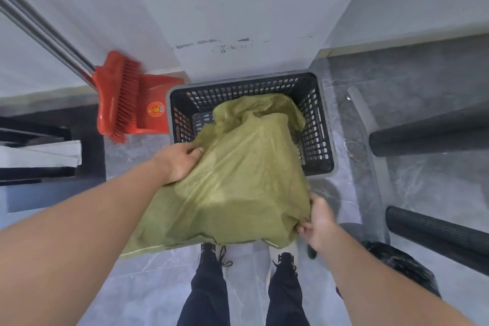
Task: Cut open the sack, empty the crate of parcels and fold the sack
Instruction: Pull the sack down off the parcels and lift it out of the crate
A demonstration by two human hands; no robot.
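Below, a green sack drapes out of a black crate. Left hand fingers press its crate-side edge; right hand fingers pinch its corner nearest the person.

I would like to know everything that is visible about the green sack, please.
The green sack looks like thin woven plastic, olive-yellow, wrinkled and bulging over something boxy inside. It lies tilted, its far end resting in the black crate, its near end raised above the floor. A stitched hem shows along the near lower edge. The left hand lies on its left side; the right hand pinches its near right corner.
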